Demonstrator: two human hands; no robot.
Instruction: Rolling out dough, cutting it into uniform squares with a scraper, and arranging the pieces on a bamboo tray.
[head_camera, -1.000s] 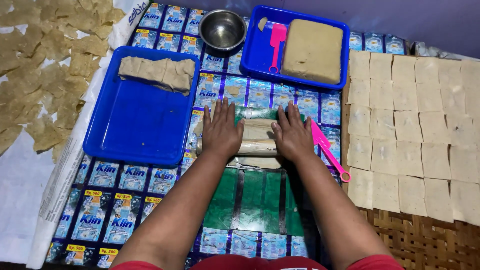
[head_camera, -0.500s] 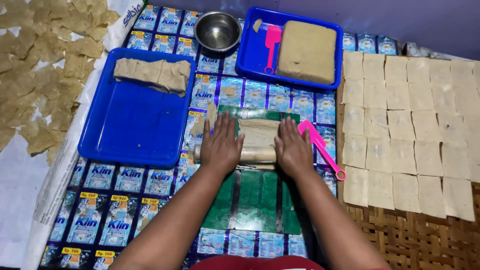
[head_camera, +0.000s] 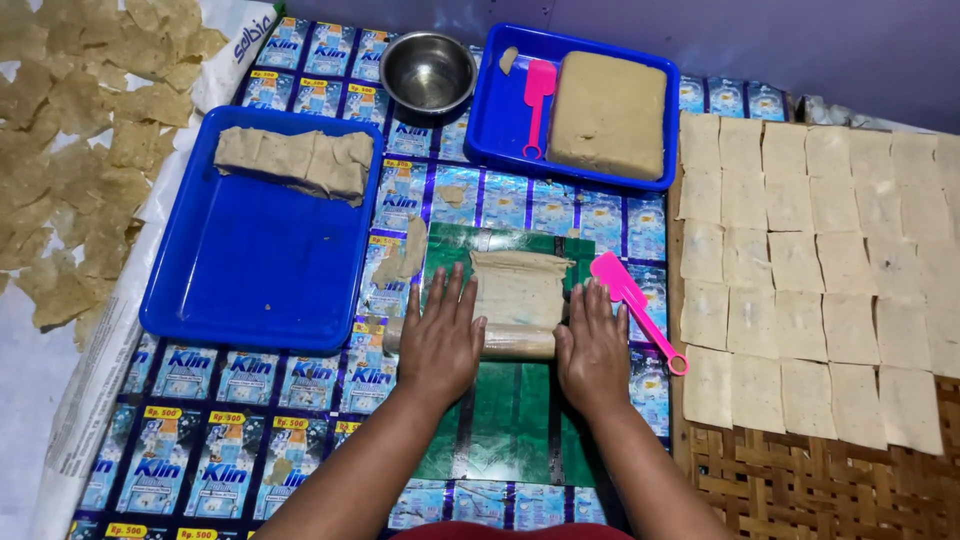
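Evidently a rolling step: left hand (head_camera: 440, 340) and right hand (head_camera: 592, 350) lie flat, fingers spread, palms pressing the ends of a rolling pin (head_camera: 515, 340); neither grip closes around it. The pin rests across a dough sheet (head_camera: 518, 285) on the green plastic sheet (head_camera: 515, 420). Even pressure from both palms should keep thickness uniform. A pink spatula (head_camera: 632, 300) lies just beside.

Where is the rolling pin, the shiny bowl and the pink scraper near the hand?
rolling pin (head_camera: 520, 340), head view, on its bare middle between the hands.
metal bowl (head_camera: 428, 72), head view, on its inside bottom.
pink scraper (head_camera: 612, 275), head view, on its blade.
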